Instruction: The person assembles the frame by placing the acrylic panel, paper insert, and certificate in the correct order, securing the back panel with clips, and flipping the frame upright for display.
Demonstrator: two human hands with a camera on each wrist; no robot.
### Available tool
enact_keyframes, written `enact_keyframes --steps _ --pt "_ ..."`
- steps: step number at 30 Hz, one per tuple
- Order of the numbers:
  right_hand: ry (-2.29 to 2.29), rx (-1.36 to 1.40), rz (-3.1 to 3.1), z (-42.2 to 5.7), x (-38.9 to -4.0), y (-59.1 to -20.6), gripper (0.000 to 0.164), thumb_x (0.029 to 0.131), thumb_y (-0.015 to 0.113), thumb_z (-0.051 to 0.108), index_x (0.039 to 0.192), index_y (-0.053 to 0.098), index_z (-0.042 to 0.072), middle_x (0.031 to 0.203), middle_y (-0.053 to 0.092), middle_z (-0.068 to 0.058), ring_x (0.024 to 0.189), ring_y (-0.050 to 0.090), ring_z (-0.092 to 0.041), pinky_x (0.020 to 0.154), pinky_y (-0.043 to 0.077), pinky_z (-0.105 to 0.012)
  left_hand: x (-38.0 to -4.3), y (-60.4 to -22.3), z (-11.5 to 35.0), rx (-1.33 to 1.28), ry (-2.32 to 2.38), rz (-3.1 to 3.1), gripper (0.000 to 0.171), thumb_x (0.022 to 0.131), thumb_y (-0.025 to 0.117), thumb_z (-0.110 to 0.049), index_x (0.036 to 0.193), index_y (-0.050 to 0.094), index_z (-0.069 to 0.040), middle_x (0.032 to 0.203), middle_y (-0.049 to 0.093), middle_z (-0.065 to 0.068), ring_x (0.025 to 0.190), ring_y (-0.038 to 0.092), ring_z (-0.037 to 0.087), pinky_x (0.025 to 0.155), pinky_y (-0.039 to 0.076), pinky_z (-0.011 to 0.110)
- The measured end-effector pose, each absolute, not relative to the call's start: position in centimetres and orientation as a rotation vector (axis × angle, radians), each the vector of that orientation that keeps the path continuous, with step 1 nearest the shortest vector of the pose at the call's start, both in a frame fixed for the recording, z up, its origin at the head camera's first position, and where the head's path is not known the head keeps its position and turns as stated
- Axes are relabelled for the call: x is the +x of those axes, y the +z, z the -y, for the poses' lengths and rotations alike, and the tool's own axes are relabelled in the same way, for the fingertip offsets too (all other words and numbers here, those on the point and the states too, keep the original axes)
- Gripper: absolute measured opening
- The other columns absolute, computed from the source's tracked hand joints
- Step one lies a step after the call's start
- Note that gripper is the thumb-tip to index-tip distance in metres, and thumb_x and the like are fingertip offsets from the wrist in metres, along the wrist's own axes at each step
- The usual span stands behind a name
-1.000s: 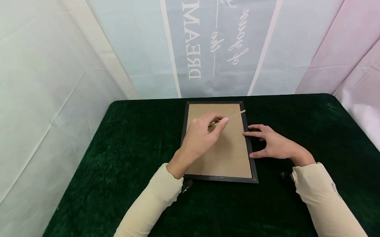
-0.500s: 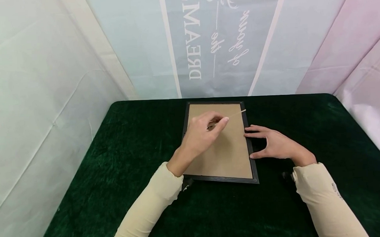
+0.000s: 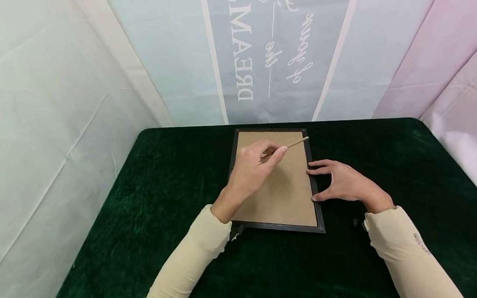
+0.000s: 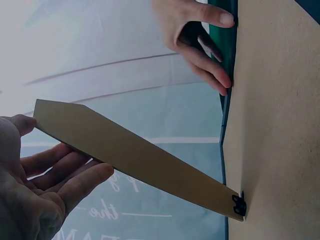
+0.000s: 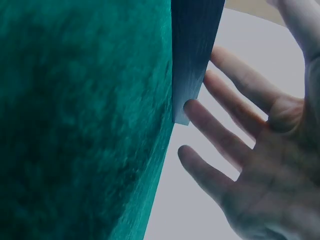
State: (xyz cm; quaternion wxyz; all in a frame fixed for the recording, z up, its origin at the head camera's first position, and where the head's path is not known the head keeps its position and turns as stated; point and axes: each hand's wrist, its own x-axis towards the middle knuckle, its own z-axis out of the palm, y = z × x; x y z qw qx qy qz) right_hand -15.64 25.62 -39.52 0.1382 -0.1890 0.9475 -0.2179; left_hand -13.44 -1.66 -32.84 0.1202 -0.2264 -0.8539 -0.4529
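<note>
Lettering [image 3: 421,243] on the right sleeve [image 3: 404,257] is illegible. The right hand [image 3: 344,182], fingers spread, touches the side of the frame [image 3: 280,227] on green cloth [image 3: 176,182]; the left hand [image 3: 250,170] pinches the tan flap [image 4: 125,145] raised from its back. Beyond, the backdrop [image 3: 192,58] bears "DREAM", "the" and "of".

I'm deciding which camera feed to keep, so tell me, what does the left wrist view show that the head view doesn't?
Only the left wrist view shows the broad face of the brown flap and a clear look at its dark hinge. Only the head view shows the cream sleeves, and it catches the flap edge-on as a thin strip. Both show the left grip holding the flap, the right grip at the edge of the dark frame, and the tan backing board.
</note>
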Motion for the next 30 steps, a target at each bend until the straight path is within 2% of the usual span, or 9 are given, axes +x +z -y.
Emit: enact_keyframes --steps 24,30 --pt "-0.666 -0.535 -2.726 -24.9 -15.4 -39.7 0.078 0.072 0.086 0.046 0.136 0.061 0.009 0.153 0.040 -0.017 0.138 0.036 -0.047 0.106 0.035 -0.070 -13.1 -33.3 1.9 -0.674 -1.290 2.505 0.029 0.100 0.058 -0.040 0.105 0.071 -0.015 0.103 0.072 -0.001 0.096 0.068 0.008 0.087 0.055 0.018" --pt "-0.592 -0.468 -2.737 -24.0 -15.0 -39.2 0.080 0.071 0.087 0.045 0.137 0.060 0.008 0.154 0.041 -0.018 0.139 0.036 -0.047 0.108 0.033 -0.070 -13.1 -33.2 1.9 -0.689 -1.275 2.498 0.029 0.101 0.057 -0.038 0.104 0.071 -0.013 0.102 0.071 0.000 0.095 0.068 0.010 0.087 0.057 0.023"
